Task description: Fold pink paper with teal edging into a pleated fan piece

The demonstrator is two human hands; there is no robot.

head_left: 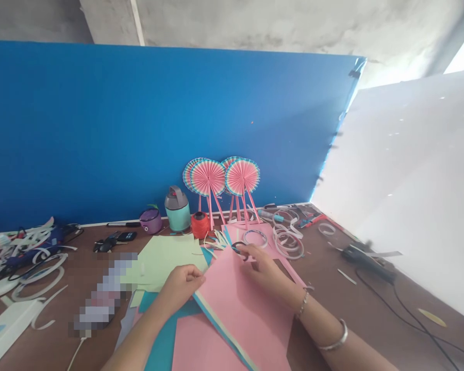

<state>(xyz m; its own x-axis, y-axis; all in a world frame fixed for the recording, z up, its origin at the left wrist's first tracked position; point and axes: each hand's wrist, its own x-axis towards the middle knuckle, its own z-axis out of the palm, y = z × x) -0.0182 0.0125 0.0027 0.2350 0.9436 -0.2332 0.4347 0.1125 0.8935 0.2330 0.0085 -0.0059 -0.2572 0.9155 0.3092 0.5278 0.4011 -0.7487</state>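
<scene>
Low at the middle of the brown wooden table (317,330), taken as the centre of the dial, you have a layered stack of paper (251,304), pink on top with cream and blue edges showing along its left side. Your left hand (183,286) is at ten o'clock, its grip pinching the stack's left edge between thumb and fingers. Your right hand (265,270) is at one o'clock, fingers bent at the far edge beside a dark loop like a scissors handle (238,245); you cannot tell whether that grip presses on loop or paper.

Pale green sheets (168,257) lie at ten o'clock; a loose pink sheet (195,345) and a teal sheet (158,335) sit towards seven. At eleven stand a red thread spool (200,226) and a turquoise flask with grey lid (178,214). Around twelve, round pleated pink paper fans (209,178) stand on pink sticks, before an upright blue panel (119,123). Rings of pale strip (302,251) lie near one o'clock.
</scene>
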